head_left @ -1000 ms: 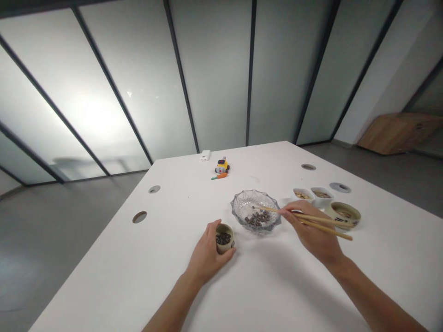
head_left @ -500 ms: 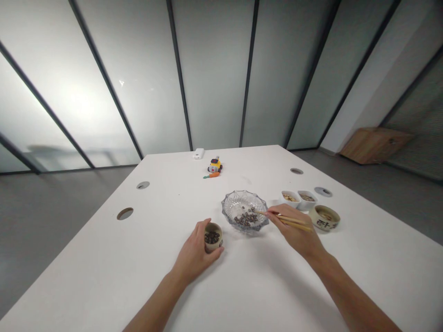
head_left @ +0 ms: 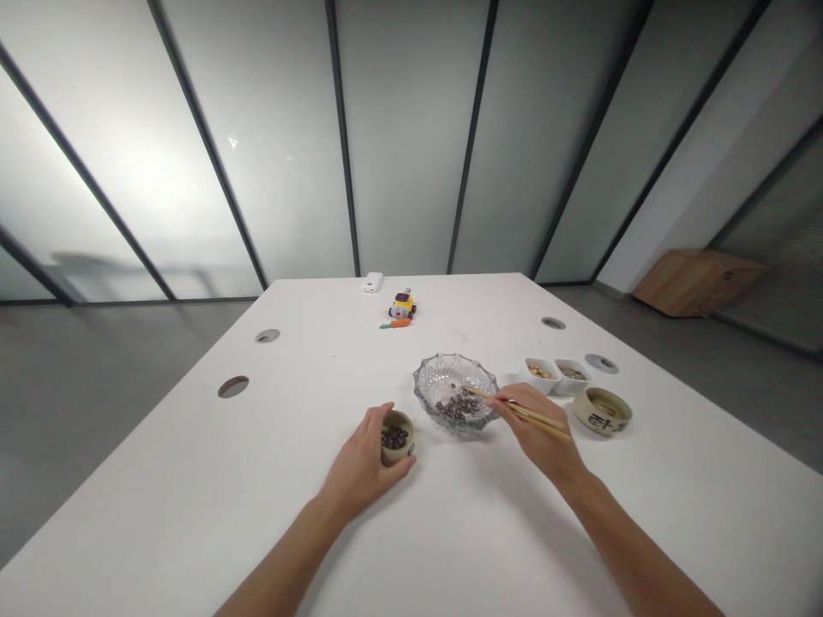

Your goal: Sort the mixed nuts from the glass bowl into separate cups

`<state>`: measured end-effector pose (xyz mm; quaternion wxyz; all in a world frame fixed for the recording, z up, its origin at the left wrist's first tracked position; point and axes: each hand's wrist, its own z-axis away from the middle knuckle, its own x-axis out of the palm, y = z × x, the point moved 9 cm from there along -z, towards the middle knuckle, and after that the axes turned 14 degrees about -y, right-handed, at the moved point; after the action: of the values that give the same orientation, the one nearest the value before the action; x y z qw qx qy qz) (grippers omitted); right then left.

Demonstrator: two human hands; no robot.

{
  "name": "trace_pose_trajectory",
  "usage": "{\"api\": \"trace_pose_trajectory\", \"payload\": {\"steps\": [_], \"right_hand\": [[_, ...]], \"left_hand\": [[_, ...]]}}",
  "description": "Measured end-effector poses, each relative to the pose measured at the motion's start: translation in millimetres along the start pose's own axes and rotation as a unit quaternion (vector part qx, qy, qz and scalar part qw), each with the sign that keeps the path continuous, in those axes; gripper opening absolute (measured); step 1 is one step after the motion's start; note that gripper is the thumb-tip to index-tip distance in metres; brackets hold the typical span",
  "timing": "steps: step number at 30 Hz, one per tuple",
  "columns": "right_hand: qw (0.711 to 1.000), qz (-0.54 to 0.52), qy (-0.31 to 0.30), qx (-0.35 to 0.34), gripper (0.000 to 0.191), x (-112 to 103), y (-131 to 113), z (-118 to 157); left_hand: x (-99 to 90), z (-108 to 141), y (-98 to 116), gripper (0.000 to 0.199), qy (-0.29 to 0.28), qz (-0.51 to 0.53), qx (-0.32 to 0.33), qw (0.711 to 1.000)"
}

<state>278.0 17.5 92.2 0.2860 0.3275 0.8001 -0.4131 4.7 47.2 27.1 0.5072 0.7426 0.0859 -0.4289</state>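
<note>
My left hand [head_left: 368, 456] is wrapped round a small beige cup [head_left: 410, 447] standing on the white table; dark brown beans [head_left: 394, 437] lie in it. Just right of it stands a clear glass bowl with a scalloped rim [head_left: 424, 401], more dark beans [head_left: 459, 406] gathered in its lower part. My right hand [head_left: 537, 428] grips a pair of wooden chopsticks [head_left: 540, 420] beside the bowl's right edge. Their tips reach over the inside of the bowl, above the beans. Whether a bean is between the tips is too small to tell.
Right of the bowl stand two white dishes [head_left: 558, 387] with pale contents and a beige bowl [head_left: 595, 420] with dark lettering. Farther back lie a yellow toy car [head_left: 402, 305], an orange-and-green toy screwdriver [head_left: 395, 324] and a white box-like object [head_left: 372, 283]. Round holes [head_left: 233, 387] pierce the table [head_left: 309, 514].
My right hand and the chopsticks have shifted slightly to the left, the tips farther over the glass bowl. My left hand keeps its hold on the cup. The view has tilted a little.
</note>
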Motion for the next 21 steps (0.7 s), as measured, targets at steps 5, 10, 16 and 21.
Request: {"api": "trace_pose_trajectory", "payload": {"steps": [5, 10, 16, 21], "right_hand": [[1.0, 0.011, 0.007, 0.007, 0.024, -2.3, -2.2, 0.3], [1.0, 0.017, 0.014, 0.011, 0.027, -3.1, -1.1, 1.2], [0.999, 0.041, 0.018, 0.017, 0.032, -3.3, 1.1, 1.1], [0.999, 0.035, 0.021, 0.02, 0.035, -3.7, 3.1, 1.1]], "left_hand": [[0.5, -0.1, 0.0, 0.073, -0.005, -0.001, -0.008, 1.0], [0.8, -0.5, 0.3, 0.073, -0.008, -0.003, -0.009, 1.0], [3.7, -1.1, -2.7, 0.073, -0.023, -0.003, -0.017, 1.0], [3.7, -1.4, -2.3, 0.073, -0.026, -0.004, -0.018, 0.999]]}}
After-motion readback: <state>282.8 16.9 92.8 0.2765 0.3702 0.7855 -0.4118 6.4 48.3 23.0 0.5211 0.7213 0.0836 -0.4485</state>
